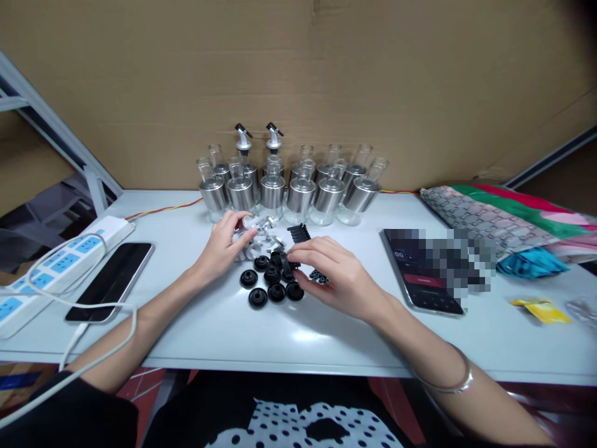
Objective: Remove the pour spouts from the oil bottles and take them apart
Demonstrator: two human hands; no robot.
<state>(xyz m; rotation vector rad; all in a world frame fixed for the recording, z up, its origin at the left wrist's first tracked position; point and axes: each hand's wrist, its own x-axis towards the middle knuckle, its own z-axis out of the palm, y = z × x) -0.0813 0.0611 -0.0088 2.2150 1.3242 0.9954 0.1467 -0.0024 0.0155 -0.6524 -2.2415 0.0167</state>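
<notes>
A pale table (pixel 196 342) is stretching across the view, two rows of steel-clad glass bottles (pixel 272 190) standing toward its back. The right hand (pixel 333 274) is pinching something small; the left hand (pixel 228 239) is curving against a heap of silver spouts (pixel 267 231), and I cannot tell whether it is gripping one. Black stoppers (pixel 258 297) are lying just nearer the viewer, one black stopper (pixel 285 266) tilting in the right hand's fingers.
</notes>
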